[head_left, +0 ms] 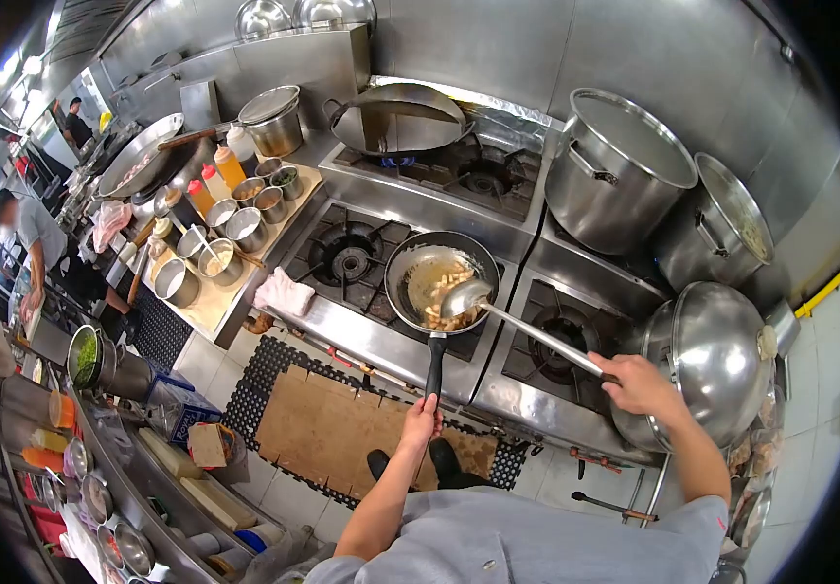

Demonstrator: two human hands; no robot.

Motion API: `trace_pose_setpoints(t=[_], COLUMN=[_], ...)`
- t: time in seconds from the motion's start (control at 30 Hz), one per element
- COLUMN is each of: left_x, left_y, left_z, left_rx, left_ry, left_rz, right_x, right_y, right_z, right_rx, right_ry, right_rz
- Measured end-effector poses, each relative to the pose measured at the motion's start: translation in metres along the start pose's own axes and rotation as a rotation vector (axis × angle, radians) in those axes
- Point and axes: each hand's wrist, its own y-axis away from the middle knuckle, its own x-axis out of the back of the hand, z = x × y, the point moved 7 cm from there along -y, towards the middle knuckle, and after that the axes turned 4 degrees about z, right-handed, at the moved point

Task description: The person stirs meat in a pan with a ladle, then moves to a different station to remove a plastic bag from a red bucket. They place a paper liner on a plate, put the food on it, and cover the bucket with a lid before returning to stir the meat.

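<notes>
A black frying pan point(485, 255) sits over a burner in the middle of the range, its dark handle pointing toward me. My left hand point(422, 422) is closed around the end of that handle. Inside the pan lie small browned pieces of food point(436, 313) in a shallow, bubbly liquid. My right hand point(640, 383) grips the far end of a long metal ladle point(536, 334). The ladle's bowl rests in the pan, over the food pieces, hiding some of them.
Two tall stockpots point(622, 156) stand at the back right, beside a large domed lid point(726, 336). A wide wok point(398, 119) is on the rear burner. Left are metal containers point(246, 229), squeeze bottles point(229, 167) and a folded cloth point(284, 292). Two other people point(45, 238) are farther left.
</notes>
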Motion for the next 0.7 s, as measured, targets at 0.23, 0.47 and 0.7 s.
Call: trace_pose_setpoints(t=[0.23,0.47,0.7], left_x=[-0.001,-0.005,-0.002], left_y=[0.0,0.0,-0.001], left_z=[0.0,0.002,-0.002], left_rx=[0.004,0.019,0.036], left_ry=[0.011,0.015,0.048], left_rz=[-0.014,-0.005,0.001], right_x=[0.008,-0.093,-0.145], right_y=[-0.015,-0.044,-0.063], right_z=[-0.015,0.018,0.025], right_rx=[-0.1,-0.123,-0.15], right_ry=[0.006,-0.324,-0.484], right_rz=[-0.212,0.051,0.375])
